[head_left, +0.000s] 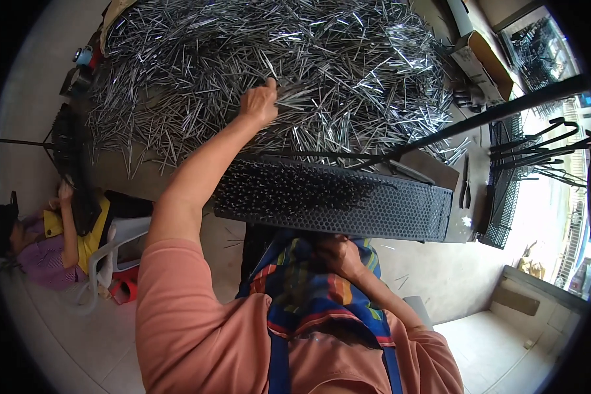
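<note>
Reaching past the black perforated panel (407,205), whose long axis runs left to right, the left hand (259,105) is the nearer one to the thin metal strips (361,39) heaped every way beyond it, half-curled, though whether it grips any I cannot tell. At the panel's near edge the right hand (341,255) is bent and partly hidden, its hold unclear. Strips nearly bury the table (152,100) beyond the panel; pliers (465,188) lie to its right, a seated co-worker (49,262) is to its left, and pale floor (65,341) spreads on its near side.

Salmon tee (184,305), prob. multicol. apron (303,289), blue straps (278,368)
</note>
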Motion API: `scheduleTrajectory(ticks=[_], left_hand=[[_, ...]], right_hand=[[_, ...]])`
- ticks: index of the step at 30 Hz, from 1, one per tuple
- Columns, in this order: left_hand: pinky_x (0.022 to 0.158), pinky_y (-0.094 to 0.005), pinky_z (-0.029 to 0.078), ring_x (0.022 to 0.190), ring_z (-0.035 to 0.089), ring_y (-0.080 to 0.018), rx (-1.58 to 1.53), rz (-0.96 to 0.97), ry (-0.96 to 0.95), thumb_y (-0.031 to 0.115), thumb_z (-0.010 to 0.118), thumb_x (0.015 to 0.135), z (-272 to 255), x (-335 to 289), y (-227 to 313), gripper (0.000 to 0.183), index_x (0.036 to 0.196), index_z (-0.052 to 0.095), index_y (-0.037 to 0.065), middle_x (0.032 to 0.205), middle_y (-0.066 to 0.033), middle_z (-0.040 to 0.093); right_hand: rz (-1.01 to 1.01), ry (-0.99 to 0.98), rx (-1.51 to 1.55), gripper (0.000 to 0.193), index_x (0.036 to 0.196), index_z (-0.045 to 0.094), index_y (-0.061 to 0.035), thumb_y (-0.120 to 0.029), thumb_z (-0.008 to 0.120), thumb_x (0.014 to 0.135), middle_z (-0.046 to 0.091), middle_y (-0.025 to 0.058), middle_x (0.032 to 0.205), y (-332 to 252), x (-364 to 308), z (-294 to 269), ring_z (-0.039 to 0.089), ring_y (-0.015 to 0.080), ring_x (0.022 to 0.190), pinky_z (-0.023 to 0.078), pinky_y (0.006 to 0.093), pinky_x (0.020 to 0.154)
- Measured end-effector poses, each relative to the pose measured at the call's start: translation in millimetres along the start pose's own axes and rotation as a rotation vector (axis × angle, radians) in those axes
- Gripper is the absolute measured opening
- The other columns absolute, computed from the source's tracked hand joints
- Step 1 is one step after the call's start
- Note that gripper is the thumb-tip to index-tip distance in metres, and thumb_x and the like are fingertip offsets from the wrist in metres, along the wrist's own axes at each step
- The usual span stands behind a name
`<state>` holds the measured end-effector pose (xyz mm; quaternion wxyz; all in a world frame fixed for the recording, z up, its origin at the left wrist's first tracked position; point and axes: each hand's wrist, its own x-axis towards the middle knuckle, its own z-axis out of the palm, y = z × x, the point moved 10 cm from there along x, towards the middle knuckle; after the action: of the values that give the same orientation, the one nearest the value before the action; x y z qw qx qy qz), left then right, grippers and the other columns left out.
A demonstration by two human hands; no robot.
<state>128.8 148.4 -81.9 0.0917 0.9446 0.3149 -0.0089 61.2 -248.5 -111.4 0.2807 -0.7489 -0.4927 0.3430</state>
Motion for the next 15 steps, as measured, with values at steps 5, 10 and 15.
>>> scheduleTrajectory(ticks=[5,10,15], left_hand=[[0.063,-0.0472,0.052,0.07,0.066,-0.0394,-0.493,-0.323,0.481,0.013,0.069,0.063,-76,-3,-66,0.028,0.084,0.057,-0.002,0.073,-0.0225,0.066],[0.048,-0.0376,0.05,0.051,0.061,-0.0278,-1.735,-0.466,0.532,-0.005,0.067,0.06,-60,18,-49,0.015,0.059,0.052,-0.005,0.064,-0.0165,0.06],[0.055,-0.0379,0.055,0.059,0.064,-0.0287,-2.027,-0.416,0.483,-0.008,0.065,0.067,-57,18,32,0.01,0.071,0.056,-0.007,0.071,-0.018,0.064]], right_hand=[[-0.114,0.002,0.195,0.019,0.099,0.071,-0.0077,-0.011,0.069,0.08,0.069,0.0125,0.089,-42,-15,-49,0.067,0.0262,0.079,0.052,0.0346,0.072],[0.107,0.626,0.308,0.011,0.095,0.07,-0.0011,-0.002,0.063,0.087,0.064,0.0023,0.074,2,-49,-200,0.053,0.0055,0.059,0.037,0.0205,0.046],[0.108,0.746,0.293,0.019,0.099,0.068,0.0014,-0.012,0.065,0.085,0.065,0.0045,0.082,-26,45,-318,0.057,0.0099,0.073,0.046,0.0239,0.066]])
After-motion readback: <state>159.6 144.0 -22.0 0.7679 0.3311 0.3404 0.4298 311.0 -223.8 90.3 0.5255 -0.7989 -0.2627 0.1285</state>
